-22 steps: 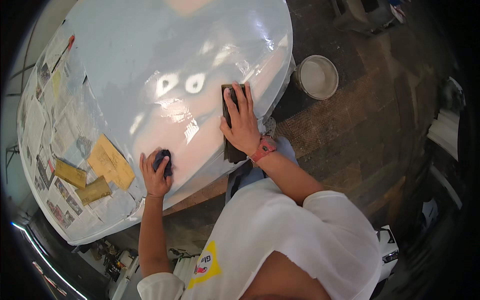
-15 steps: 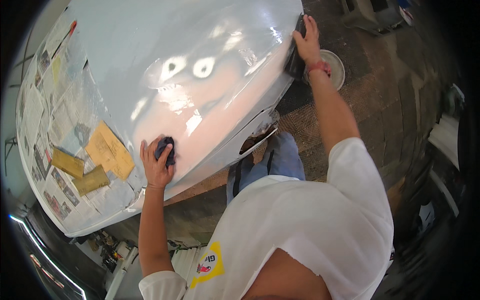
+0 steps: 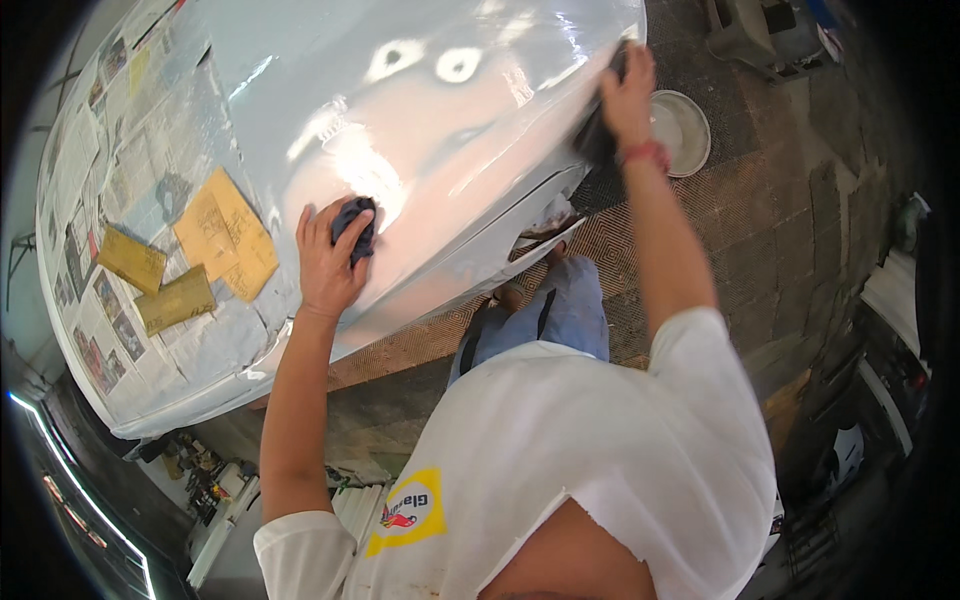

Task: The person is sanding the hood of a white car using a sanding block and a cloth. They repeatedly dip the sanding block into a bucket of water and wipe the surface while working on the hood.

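Newspaper masking: printed sheets [image 3: 125,175] cover the left side of a curved car body [image 3: 420,190], coated grey with pinkish patches.
Abrasive-looking sheets: a large tan sheet [image 3: 225,235] lies on the newsprint, with two smaller yellow-brown pieces [image 3: 133,259] at its left and near sides.
Left hand: the worker's left hand [image 3: 328,262] rests on the near part of the bodywork, thumb and fingers clamped on a crumpled dark cloth [image 3: 350,216].
Black block: a long dark block [image 3: 597,138], blurred, sits at the car's far right edge; whether its whole face touches the panel cannot be told.
Right hand: the right hand [image 3: 628,105], red band [image 3: 645,154] at the wrist, grips the block, thumb on its left; finger spacing is blurred.
Round tub: a pale tub [image 3: 684,132] stands on the floor just right of that wrist.
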`<action>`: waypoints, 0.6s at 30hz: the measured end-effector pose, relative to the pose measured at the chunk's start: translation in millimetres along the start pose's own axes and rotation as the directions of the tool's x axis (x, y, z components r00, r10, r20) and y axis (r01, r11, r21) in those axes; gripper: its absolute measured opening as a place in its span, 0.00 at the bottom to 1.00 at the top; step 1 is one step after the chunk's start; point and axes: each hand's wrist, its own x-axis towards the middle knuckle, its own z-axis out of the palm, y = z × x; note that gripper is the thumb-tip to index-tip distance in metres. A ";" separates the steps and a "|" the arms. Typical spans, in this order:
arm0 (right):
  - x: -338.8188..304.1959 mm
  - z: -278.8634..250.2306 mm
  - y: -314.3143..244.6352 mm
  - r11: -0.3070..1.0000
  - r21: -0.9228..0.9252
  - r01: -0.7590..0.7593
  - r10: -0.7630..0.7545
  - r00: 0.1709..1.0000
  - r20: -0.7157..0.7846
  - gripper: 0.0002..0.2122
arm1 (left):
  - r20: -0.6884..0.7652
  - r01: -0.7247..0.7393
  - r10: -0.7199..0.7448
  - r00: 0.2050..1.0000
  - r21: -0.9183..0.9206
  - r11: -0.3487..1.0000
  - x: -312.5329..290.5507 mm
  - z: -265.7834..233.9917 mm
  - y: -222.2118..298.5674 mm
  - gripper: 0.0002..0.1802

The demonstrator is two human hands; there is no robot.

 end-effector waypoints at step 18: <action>-112.1 50.1 -173.6 0.996 -0.092 0.016 -0.018 1.000 -0.024 0.37 | -0.295 0.294 -0.406 0.865 -0.358 0.886 -78.4 -113.8 20.2 0.13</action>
